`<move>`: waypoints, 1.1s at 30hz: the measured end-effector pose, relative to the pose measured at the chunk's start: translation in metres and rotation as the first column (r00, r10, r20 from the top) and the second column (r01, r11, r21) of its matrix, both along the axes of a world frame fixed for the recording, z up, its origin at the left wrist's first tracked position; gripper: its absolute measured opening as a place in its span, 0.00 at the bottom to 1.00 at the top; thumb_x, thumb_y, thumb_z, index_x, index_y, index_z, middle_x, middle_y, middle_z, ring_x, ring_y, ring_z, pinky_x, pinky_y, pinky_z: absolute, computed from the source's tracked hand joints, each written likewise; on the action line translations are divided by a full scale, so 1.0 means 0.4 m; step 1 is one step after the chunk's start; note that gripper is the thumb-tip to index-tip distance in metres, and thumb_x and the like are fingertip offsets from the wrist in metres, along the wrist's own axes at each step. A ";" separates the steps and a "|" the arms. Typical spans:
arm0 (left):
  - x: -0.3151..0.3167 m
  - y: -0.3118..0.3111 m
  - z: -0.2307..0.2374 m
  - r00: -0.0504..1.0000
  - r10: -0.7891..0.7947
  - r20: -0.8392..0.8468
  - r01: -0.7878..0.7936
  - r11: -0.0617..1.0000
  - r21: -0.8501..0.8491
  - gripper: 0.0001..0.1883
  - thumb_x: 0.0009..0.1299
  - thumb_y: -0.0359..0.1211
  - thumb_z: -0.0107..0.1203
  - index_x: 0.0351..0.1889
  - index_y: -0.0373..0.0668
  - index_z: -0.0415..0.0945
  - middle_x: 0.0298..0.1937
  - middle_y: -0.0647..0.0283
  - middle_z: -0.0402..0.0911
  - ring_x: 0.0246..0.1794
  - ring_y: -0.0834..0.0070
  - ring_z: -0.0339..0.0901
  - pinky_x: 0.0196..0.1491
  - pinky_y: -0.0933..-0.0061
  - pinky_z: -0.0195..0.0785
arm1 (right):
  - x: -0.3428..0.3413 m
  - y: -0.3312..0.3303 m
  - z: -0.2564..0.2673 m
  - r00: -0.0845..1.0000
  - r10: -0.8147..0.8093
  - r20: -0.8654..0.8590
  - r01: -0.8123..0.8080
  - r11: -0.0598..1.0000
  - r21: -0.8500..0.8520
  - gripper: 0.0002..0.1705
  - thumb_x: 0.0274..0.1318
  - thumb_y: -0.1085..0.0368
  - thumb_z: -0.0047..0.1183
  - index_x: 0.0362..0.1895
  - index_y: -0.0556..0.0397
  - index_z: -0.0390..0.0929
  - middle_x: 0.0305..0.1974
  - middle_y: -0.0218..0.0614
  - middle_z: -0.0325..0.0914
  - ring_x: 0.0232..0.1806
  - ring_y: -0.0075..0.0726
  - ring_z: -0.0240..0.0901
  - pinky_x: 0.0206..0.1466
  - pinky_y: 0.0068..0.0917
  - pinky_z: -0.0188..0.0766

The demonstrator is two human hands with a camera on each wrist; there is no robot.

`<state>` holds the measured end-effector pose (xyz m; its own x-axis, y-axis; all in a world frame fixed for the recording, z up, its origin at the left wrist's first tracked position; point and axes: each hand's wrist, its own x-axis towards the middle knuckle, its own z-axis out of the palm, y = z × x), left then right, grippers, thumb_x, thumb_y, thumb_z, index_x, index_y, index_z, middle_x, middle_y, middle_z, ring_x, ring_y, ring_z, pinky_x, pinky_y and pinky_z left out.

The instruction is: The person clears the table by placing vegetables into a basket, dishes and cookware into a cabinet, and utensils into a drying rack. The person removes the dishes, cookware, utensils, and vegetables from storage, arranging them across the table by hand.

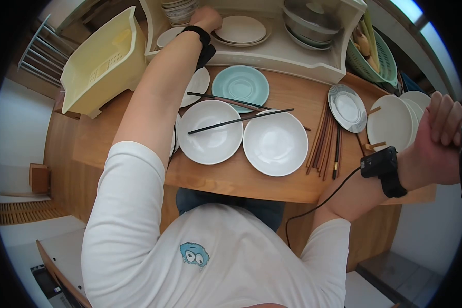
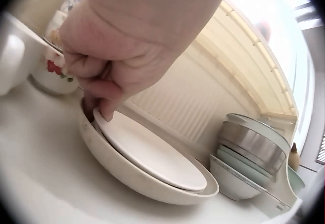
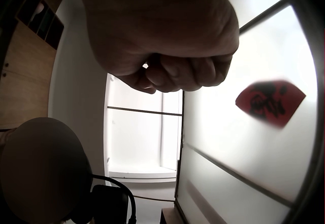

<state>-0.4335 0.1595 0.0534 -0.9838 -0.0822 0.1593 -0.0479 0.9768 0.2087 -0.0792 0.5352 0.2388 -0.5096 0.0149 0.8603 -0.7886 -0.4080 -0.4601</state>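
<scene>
At the back left of the rack, my left hand point(image 1: 206, 19) point(image 2: 122, 46) pinches the near rim of a small white plate point(image 1: 241, 29) point(image 2: 152, 150). This plate lies inside a wider shallow dish point(image 2: 119, 169); the fingertips reach between the two rims, partly hidden. My right hand point(image 1: 442, 128) point(image 3: 167, 41) is raised over the table's right side, beside white bowls point(image 1: 390, 123), its fingers curled with nothing visible in them.
A cream rack point(image 1: 272, 64) holds stacked bowls point(image 1: 313, 23). On the wooden table point(image 1: 231, 185) are two white bowls point(image 1: 210, 146) point(image 1: 275, 149), a turquoise plate point(image 1: 240, 84), chopsticks point(image 1: 323, 138) and a grey-white plate point(image 1: 347, 108). A yellow basket point(image 1: 102, 66) stands left, a green basket point(image 1: 377, 64) right.
</scene>
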 end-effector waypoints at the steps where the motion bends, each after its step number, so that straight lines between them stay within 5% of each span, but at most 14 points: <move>1: 0.007 0.004 -0.001 1.000 0.006 -0.029 -0.006 1.000 0.018 0.16 0.59 0.35 0.65 0.42 0.37 0.86 0.48 0.46 0.85 0.50 0.53 0.84 0.51 0.60 0.78 | 0.001 0.002 0.000 1.000 0.000 0.002 0.000 1.000 -0.002 0.27 0.72 0.60 0.36 0.14 0.47 0.57 0.08 0.31 0.53 0.06 0.24 0.41 0.09 0.22 0.40; 6: 0.077 -0.001 0.092 0.997 -0.049 0.062 0.057 0.989 -0.134 0.12 0.60 0.35 0.62 0.35 0.35 0.87 0.39 0.47 0.87 0.41 0.52 0.87 0.40 0.57 0.79 | -0.001 -0.012 0.007 0.989 -0.146 -0.017 0.147 0.987 0.070 0.27 0.72 0.60 0.37 0.15 0.46 0.58 0.08 0.30 0.53 0.05 0.24 0.41 0.10 0.22 0.40; 8: 0.170 -0.009 0.163 0.966 -0.147 -0.211 0.205 0.936 0.286 0.15 0.60 0.38 0.64 0.32 0.33 0.86 0.31 0.48 0.87 0.34 0.58 0.87 0.35 0.61 0.77 | 0.003 -0.018 0.006 0.987 -0.157 0.015 0.157 0.987 0.027 0.26 0.72 0.60 0.37 0.15 0.46 0.59 0.08 0.29 0.53 0.06 0.23 0.40 0.11 0.22 0.39; 11: 0.314 -0.047 0.284 0.953 -0.278 -0.124 0.304 0.871 0.385 0.17 0.61 0.39 0.63 0.29 0.29 0.83 0.25 0.49 0.84 0.26 0.64 0.84 0.32 0.64 0.75 | 0.003 -0.011 0.006 0.989 -0.144 -0.018 0.145 0.987 0.075 0.26 0.72 0.59 0.37 0.15 0.46 0.59 0.07 0.28 0.52 0.06 0.23 0.39 0.11 0.22 0.38; 13: 0.458 -0.086 0.329 0.903 -0.394 -0.174 0.424 0.883 0.201 0.16 0.61 0.36 0.62 0.25 0.27 0.81 0.20 0.51 0.82 0.20 0.67 0.80 0.26 0.65 0.71 | -0.002 -0.001 0.006 0.992 -0.128 -0.024 0.129 0.988 0.089 0.26 0.72 0.59 0.37 0.15 0.46 0.59 0.08 0.28 0.52 0.06 0.23 0.39 0.11 0.22 0.38; 15: 0.603 -0.129 0.339 0.929 -0.369 -0.026 0.369 0.919 0.141 0.14 0.61 0.33 0.61 0.22 0.28 0.81 0.18 0.53 0.81 0.18 0.70 0.78 0.21 0.68 0.67 | -0.003 -0.010 0.005 0.993 -0.114 -0.021 0.116 0.988 0.102 0.26 0.72 0.60 0.37 0.15 0.46 0.59 0.08 0.29 0.52 0.06 0.23 0.40 0.12 0.22 0.38; 17: 0.672 -0.222 0.280 0.917 -0.347 0.195 0.359 0.933 -0.031 0.14 0.63 0.36 0.61 0.33 0.32 0.84 0.29 0.57 0.85 0.28 0.70 0.80 0.36 0.71 0.73 | 0.004 -0.029 0.005 0.992 -0.117 0.035 0.117 0.993 0.007 0.26 0.72 0.60 0.37 0.15 0.47 0.58 0.08 0.29 0.52 0.06 0.23 0.40 0.12 0.23 0.38; 19: 0.743 -0.268 0.230 0.919 -0.324 0.223 0.280 0.937 0.210 0.14 0.66 0.36 0.60 0.36 0.31 0.84 0.29 0.57 0.85 0.28 0.72 0.79 0.36 0.70 0.74 | -0.003 -0.028 0.004 0.992 -0.127 0.011 0.126 0.991 0.043 0.25 0.71 0.60 0.37 0.15 0.47 0.58 0.08 0.30 0.53 0.07 0.24 0.40 0.12 0.23 0.38; 23: 0.774 -0.310 0.201 0.944 -0.260 0.204 0.241 0.963 0.118 0.12 0.66 0.35 0.60 0.36 0.32 0.84 0.28 0.58 0.85 0.28 0.74 0.79 0.36 0.71 0.73 | -0.005 -0.033 0.003 0.994 -0.105 0.020 0.103 0.991 0.089 0.25 0.71 0.61 0.37 0.15 0.47 0.58 0.08 0.30 0.53 0.07 0.24 0.41 0.12 0.23 0.38; 26: 0.766 -0.291 0.183 0.943 -0.310 0.122 0.285 0.940 0.187 0.12 0.66 0.34 0.61 0.36 0.32 0.84 0.28 0.58 0.85 0.28 0.73 0.80 0.35 0.71 0.74 | 0.006 -0.028 0.006 0.995 -0.096 0.033 0.093 0.991 0.101 0.25 0.71 0.61 0.36 0.15 0.47 0.58 0.08 0.30 0.53 0.06 0.25 0.41 0.12 0.23 0.38; 28: 0.777 -0.238 0.174 0.878 -0.426 0.218 0.354 0.884 0.304 0.13 0.66 0.35 0.61 0.38 0.32 0.84 0.29 0.56 0.85 0.28 0.72 0.80 0.36 0.70 0.74 | 0.009 -0.026 0.008 0.995 -0.096 0.023 0.093 0.991 0.099 0.25 0.71 0.61 0.36 0.15 0.47 0.59 0.08 0.30 0.53 0.06 0.25 0.41 0.12 0.23 0.39; 33: 0.828 -0.167 0.119 0.829 -0.552 0.093 0.540 0.832 0.128 0.10 0.64 0.34 0.63 0.35 0.37 0.83 0.32 0.57 0.84 0.31 0.59 0.82 0.39 0.63 0.75 | -0.001 -0.021 0.004 0.997 -0.059 0.042 0.056 0.996 0.075 0.26 0.71 0.60 0.35 0.15 0.48 0.60 0.08 0.30 0.54 0.06 0.25 0.42 0.12 0.23 0.39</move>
